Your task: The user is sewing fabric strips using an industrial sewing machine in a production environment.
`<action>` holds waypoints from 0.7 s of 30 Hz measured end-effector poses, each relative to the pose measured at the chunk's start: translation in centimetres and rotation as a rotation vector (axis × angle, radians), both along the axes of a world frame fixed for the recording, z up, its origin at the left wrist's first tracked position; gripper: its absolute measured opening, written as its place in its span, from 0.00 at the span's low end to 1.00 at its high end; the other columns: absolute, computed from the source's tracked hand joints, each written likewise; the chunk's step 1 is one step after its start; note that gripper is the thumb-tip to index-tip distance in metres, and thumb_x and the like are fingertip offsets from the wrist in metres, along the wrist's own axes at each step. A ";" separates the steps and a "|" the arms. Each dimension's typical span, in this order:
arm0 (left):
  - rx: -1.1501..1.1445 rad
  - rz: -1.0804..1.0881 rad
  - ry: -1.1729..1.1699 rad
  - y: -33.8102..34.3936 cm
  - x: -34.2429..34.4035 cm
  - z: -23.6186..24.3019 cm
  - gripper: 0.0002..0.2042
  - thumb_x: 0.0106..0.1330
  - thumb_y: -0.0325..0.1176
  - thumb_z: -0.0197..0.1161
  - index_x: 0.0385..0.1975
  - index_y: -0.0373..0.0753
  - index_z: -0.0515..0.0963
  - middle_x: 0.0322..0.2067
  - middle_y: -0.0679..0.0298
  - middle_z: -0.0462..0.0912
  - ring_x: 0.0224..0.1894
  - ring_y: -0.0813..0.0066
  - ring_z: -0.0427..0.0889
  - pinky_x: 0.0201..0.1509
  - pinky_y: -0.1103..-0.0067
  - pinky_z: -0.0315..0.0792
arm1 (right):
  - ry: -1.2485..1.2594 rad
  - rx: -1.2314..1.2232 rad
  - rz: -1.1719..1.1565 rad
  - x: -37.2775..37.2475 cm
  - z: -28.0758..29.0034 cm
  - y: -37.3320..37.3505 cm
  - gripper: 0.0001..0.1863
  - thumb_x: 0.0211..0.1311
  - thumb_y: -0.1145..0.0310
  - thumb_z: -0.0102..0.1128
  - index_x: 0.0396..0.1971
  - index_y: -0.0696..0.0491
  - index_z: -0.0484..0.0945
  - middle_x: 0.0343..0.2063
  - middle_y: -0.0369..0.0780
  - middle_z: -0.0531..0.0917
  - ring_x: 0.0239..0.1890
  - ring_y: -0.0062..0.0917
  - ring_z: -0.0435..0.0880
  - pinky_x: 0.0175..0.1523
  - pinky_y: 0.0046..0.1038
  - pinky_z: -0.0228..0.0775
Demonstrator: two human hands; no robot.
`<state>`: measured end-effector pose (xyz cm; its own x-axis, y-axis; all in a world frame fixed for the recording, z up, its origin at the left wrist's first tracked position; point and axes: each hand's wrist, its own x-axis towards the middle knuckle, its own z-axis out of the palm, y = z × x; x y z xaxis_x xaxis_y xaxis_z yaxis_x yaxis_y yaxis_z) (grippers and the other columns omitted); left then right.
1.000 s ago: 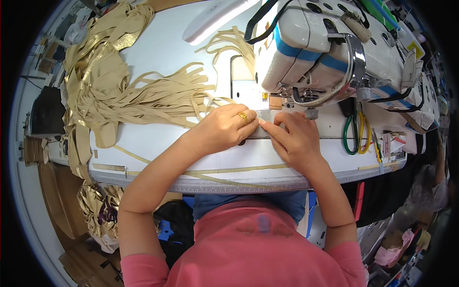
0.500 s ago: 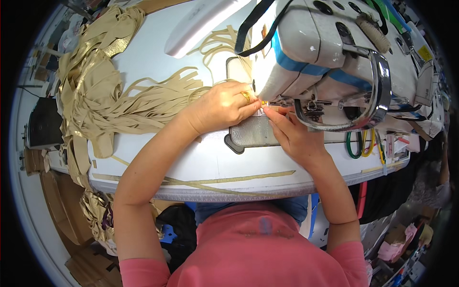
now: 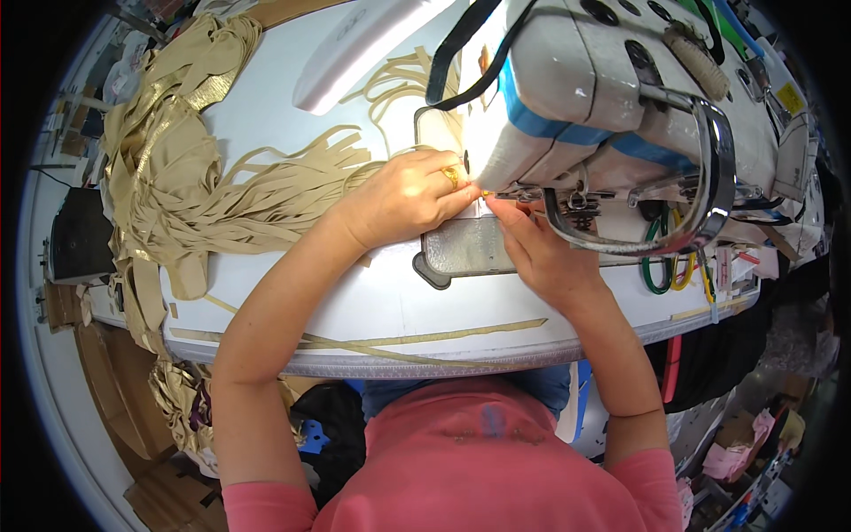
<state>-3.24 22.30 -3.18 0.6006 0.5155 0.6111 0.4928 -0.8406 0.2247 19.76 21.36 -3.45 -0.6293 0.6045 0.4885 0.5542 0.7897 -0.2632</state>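
Note:
At the needle end of a white sewing machine (image 3: pixel 554 84), both hands meet with their fingertips almost touching. My left hand (image 3: pixel 409 202), wearing a gold-coloured ring, is closed, its thumb and fingers pinched together. My right hand (image 3: pixel 554 262) comes in from the other side with thumb and forefinger drawn together, partly under the machine's head. A tiny orange-yellow bit (image 3: pixel 485 193) shows between the fingertips; what exactly each hand grips is too small to make out. Below them lies the machine's metal bed plate (image 3: pixel 470 248). Tan fabric strips (image 3: pixel 275 191) spread just left of my left hand.
Loose narrow tan strips (image 3: pixel 425 335) lie along the table's front edge, beside a ruler strip (image 3: pixel 399 362). Green-handled scissors (image 3: pixel 656 266) sit at the right. A curved chrome bar (image 3: pixel 722 168) arches beside my right hand. A white lamp-like arm (image 3: pixel 355 53) hangs at the back.
Both hands stay pinched at nearly the same place. Less of the orange-yellow bit shows between the fingertips. The whole view has shifted slightly.

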 end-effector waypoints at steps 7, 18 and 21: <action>0.066 0.001 0.066 0.0 0.0 0.1 0.04 0.53 0.27 0.64 0.28 0.36 0.80 0.23 0.65 0.74 0.28 0.69 0.76 0.28 0.75 0.72 | 0.032 -0.150 -0.025 1.0 -0.1 0.5 0.12 0.54 0.73 0.63 0.41 0.49 0.82 0.30 0.35 0.81 0.32 0.26 0.80 0.39 0.28 0.71; 0.100 0.034 0.114 -0.5 0.3 1.8 0.04 0.52 0.26 0.64 0.27 0.35 0.80 0.22 0.65 0.74 0.27 0.70 0.76 0.28 0.75 0.73 | 0.352 -0.143 -0.185 3.2 -1.5 1.7 0.05 0.49 0.73 0.63 0.26 0.58 0.79 0.26 0.44 0.80 0.28 0.37 0.79 0.34 0.33 0.68; 0.110 0.029 0.077 -0.4 0.3 1.3 0.05 0.52 0.25 0.64 0.28 0.34 0.80 0.22 0.64 0.74 0.28 0.69 0.76 0.28 0.74 0.73 | 0.406 -0.171 -0.198 2.8 -1.3 1.7 0.06 0.46 0.74 0.64 0.25 0.58 0.78 0.25 0.45 0.80 0.29 0.38 0.79 0.33 0.35 0.67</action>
<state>-2.90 21.85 -1.84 0.6339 0.4662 0.6171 0.5297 -0.8431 0.0928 22.60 23.01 -4.76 -0.2730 0.7865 0.5539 0.5148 0.6059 -0.6065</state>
